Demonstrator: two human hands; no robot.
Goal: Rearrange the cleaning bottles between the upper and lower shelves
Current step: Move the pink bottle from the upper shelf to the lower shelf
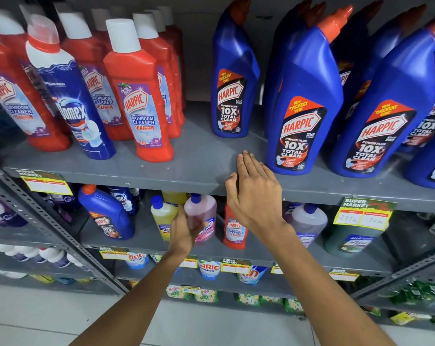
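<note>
Fingers of my left hand (184, 233) wrap the pink bottle (201, 216) at six o'clock; my right hand (254, 193), flat and empty, rests on the upper shelf (201, 168).

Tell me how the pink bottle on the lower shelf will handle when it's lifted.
The pink bottle looks nearly full, so probably heavy for its size. Its smooth, rounded plastic may be slippery; the left hand wraps its lower body. It seems rigid, with its blue cap on, so spilling looks unlikely.

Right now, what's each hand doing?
Left hand: closed around the pink bottle on the lower shelf.
Right hand: open, empty, resting on the upper shelf's edge.
</note>
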